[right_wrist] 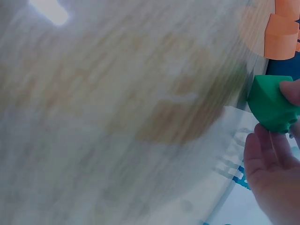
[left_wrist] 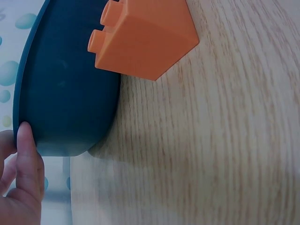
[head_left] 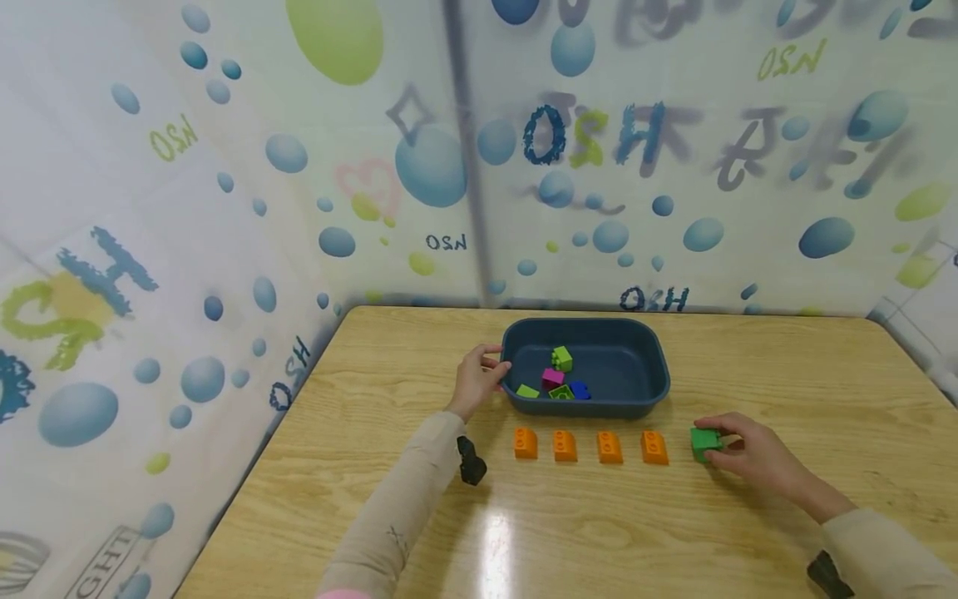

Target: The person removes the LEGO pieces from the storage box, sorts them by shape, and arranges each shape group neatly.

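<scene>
My left hand (head_left: pixel 476 378) holds the left end of a dark blue plastic bin (head_left: pixel 644 408), thumb and fingers at its rim. In the left wrist view, the fingers (left_wrist: pixel 27 164) show at the edge of the bin (left_wrist: pixel 65 103). My right hand (head_left: pixel 759 456) pinches a green toy building block (head_left: pixel 703 443) at the right end of a row of orange blocks (head_left: pixel 609 448). The right wrist view shows the green block (right_wrist: pixel 269 101) between thumb and fingers, its studs toward the palm. Whether it touches the table cannot be made out.
Inside the bin lie several small blocks: lime green (head_left: pixel 562 358), magenta (head_left: pixel 552 379) and blue (head_left: pixel 580 390). The orange blocks stand spaced apart before the bin on the wooden table (head_left: pixel 599 532). A wall with a bubble print (head_left: pixel 494 216) rises behind the table.
</scene>
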The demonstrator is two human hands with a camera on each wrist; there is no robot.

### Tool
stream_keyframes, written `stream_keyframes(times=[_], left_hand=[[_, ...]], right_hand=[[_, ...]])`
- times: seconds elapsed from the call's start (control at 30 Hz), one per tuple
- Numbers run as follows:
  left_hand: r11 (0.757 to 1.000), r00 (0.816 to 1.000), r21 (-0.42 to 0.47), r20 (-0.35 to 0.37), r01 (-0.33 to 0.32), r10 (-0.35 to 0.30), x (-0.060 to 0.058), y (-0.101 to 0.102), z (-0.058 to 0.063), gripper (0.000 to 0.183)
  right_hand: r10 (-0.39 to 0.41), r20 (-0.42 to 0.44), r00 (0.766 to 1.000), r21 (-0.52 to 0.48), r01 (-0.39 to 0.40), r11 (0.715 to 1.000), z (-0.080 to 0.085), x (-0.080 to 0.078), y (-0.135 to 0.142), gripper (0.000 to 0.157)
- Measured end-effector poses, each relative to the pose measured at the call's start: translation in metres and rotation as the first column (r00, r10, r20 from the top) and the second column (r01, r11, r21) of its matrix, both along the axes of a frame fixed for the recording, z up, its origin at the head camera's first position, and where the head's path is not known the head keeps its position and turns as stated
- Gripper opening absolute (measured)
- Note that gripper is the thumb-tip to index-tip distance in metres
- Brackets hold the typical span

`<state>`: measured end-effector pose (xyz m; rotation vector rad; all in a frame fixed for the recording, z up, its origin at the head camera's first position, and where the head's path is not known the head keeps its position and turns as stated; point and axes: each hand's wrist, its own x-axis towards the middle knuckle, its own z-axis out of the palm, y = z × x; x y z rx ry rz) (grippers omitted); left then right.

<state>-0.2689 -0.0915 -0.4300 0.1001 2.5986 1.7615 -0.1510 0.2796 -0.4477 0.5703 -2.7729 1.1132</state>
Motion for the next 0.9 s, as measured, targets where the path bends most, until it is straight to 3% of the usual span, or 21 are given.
stream_keyframes(times=[0.2,0.5,0.9], left_hand=[[1.000,1.000,0.007,-0.002,0.004,-0.004,-0.001,0.000,-0.001,0.033],[1.000,1.000,0.010,0.000,0.006,-0.006,-0.001,0.000,-0.001,0.033],[1.000,1.000,0.014,0.011,0.006,-0.006,-0.001,0.000,-0.001,0.033]], right_hand=[[0.010,0.002,1.000,0.052,-0.010,0.999,0.002,-0.003,-0.004,0.037],[-0.001,0.059,0.998,0.015,0.000,1.000,-0.002,-0.004,-0.011,0.044],[0.011,0.045,0.999,-0.039,-0.009,0.999,-0.007,-0.003,-0.012,0.044]])
